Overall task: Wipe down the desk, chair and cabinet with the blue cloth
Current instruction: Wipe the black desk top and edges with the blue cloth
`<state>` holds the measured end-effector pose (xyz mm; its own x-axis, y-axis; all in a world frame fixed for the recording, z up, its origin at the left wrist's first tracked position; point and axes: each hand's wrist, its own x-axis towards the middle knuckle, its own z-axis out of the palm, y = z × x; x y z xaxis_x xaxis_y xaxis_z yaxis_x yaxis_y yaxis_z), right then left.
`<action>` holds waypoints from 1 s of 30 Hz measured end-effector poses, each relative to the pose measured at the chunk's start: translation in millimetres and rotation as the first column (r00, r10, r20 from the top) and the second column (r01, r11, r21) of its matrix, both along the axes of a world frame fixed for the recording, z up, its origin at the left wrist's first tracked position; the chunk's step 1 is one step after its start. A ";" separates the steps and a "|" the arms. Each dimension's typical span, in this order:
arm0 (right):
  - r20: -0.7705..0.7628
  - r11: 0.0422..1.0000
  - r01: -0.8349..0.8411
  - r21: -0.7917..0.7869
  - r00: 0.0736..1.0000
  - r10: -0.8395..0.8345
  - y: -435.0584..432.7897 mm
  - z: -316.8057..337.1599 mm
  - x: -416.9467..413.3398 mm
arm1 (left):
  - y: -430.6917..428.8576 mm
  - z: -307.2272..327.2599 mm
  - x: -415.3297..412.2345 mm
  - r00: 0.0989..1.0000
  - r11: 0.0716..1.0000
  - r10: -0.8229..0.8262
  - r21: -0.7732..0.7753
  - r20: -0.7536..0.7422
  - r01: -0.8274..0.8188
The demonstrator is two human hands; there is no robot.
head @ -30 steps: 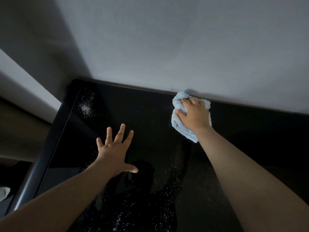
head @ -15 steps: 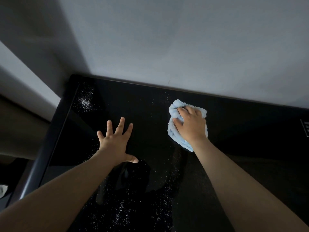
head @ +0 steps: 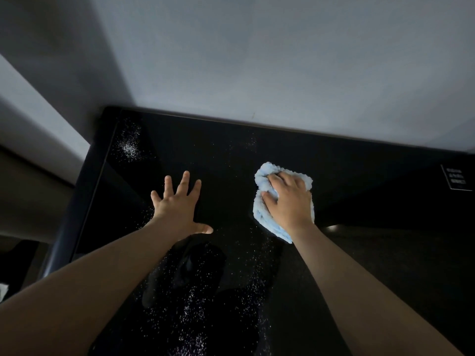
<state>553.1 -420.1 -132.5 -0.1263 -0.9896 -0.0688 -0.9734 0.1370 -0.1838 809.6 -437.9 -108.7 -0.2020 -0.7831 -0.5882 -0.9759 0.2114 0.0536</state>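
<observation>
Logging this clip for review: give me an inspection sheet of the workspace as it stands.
Surface: glossy black top, white specks scattered, a dense patch at far left corner.
Job's things: blue cloth, bunched, on the top.
Clutter: nothing seen; printed label at right edge.
Hands: left hand flat, fingers spread on the top; right hand grips the cloth.
Cables: nothing seen.
Surroundings: pale wall behind.

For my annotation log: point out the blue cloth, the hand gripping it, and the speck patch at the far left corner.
blue cloth [head: 260, 214], head view, fluffy lower-left fold.
right hand [head: 289, 201], head view, back of the hand.
patch of white specks [head: 129, 147], head view, its dense middle.
</observation>
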 end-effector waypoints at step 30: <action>-0.025 0.993 0.116 0.000 0.993 -0.116 174.4 1.5 48.2 | 156.3 7.3 40.8 0.985 0.979 -0.154 0.125 -0.077 0.163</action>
